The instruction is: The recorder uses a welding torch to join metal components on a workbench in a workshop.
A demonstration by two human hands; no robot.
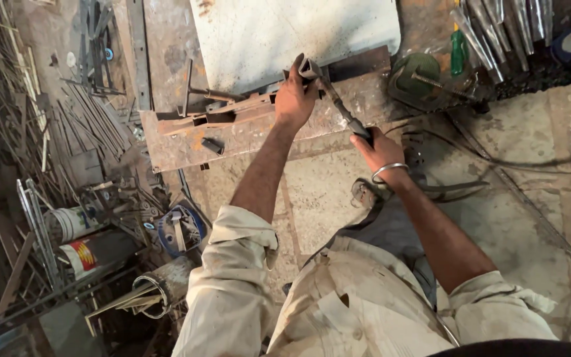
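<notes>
My left hand (294, 98) grips the end of a rusty metal section (219, 116) that lies on a rusted steel plate (246, 139) on the floor. My right hand (377, 148), with a metal bangle on the wrist, is closed on the dark handle of a hammer (338, 104). The hammer's head rests by my left fingers, at the end of the metal section. A pale sheet (279, 36) lies on the plate just beyond.
Scrap rods and strips (67, 119) pile up at the left, with paint cans (77, 238) and a blue helmet-like object (180, 230). Steel bars (497, 26) lie top right beside a green welding mask (421, 76). A cable (497, 162) crosses the stone floor.
</notes>
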